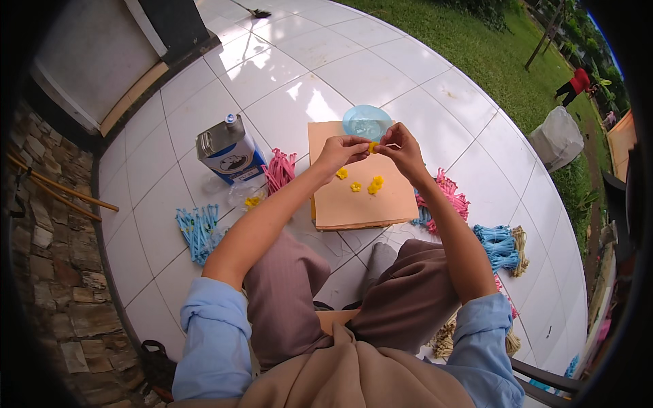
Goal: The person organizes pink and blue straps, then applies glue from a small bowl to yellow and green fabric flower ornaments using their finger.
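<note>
Pinching a small yellow piece [373, 147], both hands [403, 149] hover near petalled flowers [356, 187] on flat board [364, 209].

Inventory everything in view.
Board: one, peach, centre
Flowers: several, yellow, on board
Small piece: one, yellow, above board
Bowl: one, light blue, board's far edge
Can: one, blue-labelled, left of board
Pink bundles: several, pink, both sides
Blue bundles: several, light blue, both sides
Beige bundles: several, beige, right
Sack: one, white, right
Broom: one, dark, top
Sticks: several, brown, left
Stone wall: one, brown, far left
Floor: one, white tiles, underneath
Lawn: one, green, upper right
Distant person: one, red-topped, on lawn
Left hand, right hand: one each, bare, pinching small piece
Legs: two, brown-trousered, bottom
</note>
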Motion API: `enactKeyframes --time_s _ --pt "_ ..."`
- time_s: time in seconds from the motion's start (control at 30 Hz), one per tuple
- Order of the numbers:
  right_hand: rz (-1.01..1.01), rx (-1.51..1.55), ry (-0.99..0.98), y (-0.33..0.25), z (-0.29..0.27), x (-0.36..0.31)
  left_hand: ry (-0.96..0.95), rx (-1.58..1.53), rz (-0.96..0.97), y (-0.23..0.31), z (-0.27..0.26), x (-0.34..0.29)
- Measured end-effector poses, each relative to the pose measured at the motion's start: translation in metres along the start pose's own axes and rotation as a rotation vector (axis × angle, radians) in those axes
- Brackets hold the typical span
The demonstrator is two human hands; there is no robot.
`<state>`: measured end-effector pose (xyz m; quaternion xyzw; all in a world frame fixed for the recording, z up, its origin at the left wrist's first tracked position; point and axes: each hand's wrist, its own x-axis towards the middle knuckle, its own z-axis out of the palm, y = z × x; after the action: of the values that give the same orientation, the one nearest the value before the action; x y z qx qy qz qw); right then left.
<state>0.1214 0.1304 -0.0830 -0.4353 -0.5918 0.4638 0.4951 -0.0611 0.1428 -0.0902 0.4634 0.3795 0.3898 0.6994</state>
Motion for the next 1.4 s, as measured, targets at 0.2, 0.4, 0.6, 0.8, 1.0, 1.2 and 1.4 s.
enactKeyframes --time_s 0.2,0.4,0.6,0.8,1.0,1.2,1.4 --pt "-0.198 -0.381 -0.076 -0.009 0.012 -0.003 0.203 0.092 -0.082 -0.009 -0.002 0.004" --pt "0.078 -0.332 -0.001 0.006 -0.01 -0.003 0.139 0.635 0.057 -0.016 -0.015 0.006" --pt "0.185 -0.589 -0.093 0.049 -0.006 -0.016 0.046 1.159 0.148 -0.035 -0.001 -0.001" --pt "0.048 -0.679 -0.099 0.066 -0.016 -0.016 0.169 1.334 0.509 -0.038 0.015 0.0" --pt "0.203 -0.629 -0.231 0.065 -0.016 -0.02 0.051 1.387 0.126 -0.046 0.036 -0.001" --pt "0.126 -0.665 -0.121 0.061 -0.003 -0.026 0.097 1.304 -0.038 -0.044 0.032 0.003" --pt "0.144 -0.705 -0.12 0.059 -0.004 -0.024 0.061 1.371 -0.059 -0.037 0.029 0.0"
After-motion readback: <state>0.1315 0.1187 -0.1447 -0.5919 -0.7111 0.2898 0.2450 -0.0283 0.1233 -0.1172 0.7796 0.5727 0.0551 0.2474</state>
